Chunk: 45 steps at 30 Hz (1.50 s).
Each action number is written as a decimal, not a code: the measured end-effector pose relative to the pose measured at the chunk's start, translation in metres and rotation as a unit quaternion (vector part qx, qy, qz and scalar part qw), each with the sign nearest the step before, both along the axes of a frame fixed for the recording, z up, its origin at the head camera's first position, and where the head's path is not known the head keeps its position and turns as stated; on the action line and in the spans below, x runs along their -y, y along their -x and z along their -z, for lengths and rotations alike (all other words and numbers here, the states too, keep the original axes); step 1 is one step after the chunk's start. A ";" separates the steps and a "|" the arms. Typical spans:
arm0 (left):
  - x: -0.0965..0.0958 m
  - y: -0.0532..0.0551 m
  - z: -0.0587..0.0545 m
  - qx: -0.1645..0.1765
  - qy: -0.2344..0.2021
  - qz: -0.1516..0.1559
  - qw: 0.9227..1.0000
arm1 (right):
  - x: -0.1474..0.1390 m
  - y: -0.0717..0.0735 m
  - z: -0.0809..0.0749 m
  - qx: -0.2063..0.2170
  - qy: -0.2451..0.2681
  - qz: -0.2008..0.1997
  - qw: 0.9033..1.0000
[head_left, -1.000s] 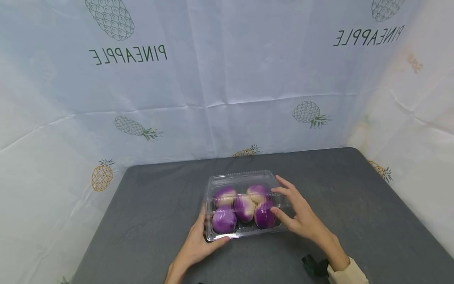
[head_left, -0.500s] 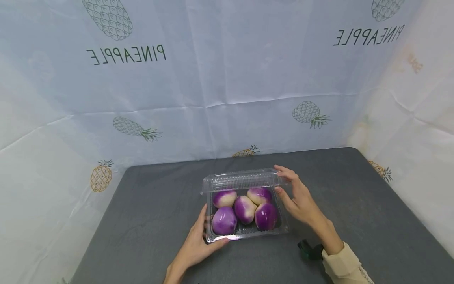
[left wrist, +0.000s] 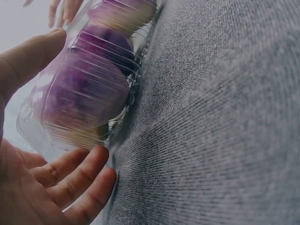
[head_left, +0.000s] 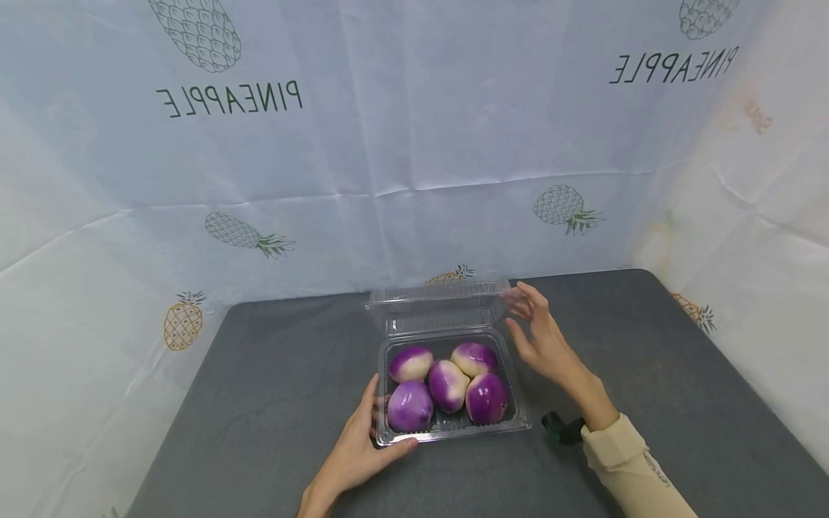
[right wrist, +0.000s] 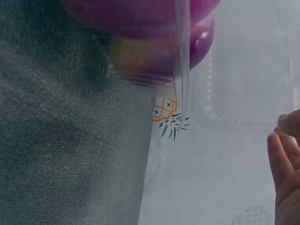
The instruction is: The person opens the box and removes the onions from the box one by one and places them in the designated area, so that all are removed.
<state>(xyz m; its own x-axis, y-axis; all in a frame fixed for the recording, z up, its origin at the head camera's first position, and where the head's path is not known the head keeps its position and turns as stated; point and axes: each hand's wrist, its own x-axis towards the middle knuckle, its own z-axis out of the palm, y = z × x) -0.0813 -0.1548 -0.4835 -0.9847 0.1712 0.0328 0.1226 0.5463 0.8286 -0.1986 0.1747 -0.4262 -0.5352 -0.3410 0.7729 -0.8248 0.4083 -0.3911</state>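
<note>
A clear plastic clamshell container [head_left: 476,432] rests on the table with its hinged lid [head_left: 440,295] raised at the back. Inside lie several glossy purple-and-white round vegetables [head_left: 447,385], turnip-like in look. My left hand [head_left: 356,446] grips the front left corner, thumb on the front rim and fingers along the left side. In the left wrist view, the thumb [left wrist: 40,54] lies over the rim and the fingertips [left wrist: 101,154] are at the ribbed wall. My right hand [head_left: 547,342] pinches the right edge of the lid; its fingertips [right wrist: 281,124] show there in the right wrist view.
A dark grey table [head_left: 278,374] lies under the container. Behind it hangs a pale pineapple-print curtain [head_left: 440,129], close to the raised lid. A small dark green and black object [head_left: 562,429] is beside the right wrist.
The lid has swung up and back from over the vegetables, my right hand moving away from me with it. My left hand has stayed at the container's corner.
</note>
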 end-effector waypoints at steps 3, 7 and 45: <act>-0.001 0.000 0.000 0.001 0.000 0.000 1.000 | -0.001 0.005 0.001 0.003 0.001 -0.002 1.000; -0.002 -0.001 0.001 0.003 -0.002 0.002 1.000 | -0.001 0.012 0.002 -0.002 -0.002 0.004 1.000; -0.005 -0.001 0.002 0.014 -0.005 0.009 1.000 | -0.006 0.030 0.041 0.271 -0.007 0.026 0.962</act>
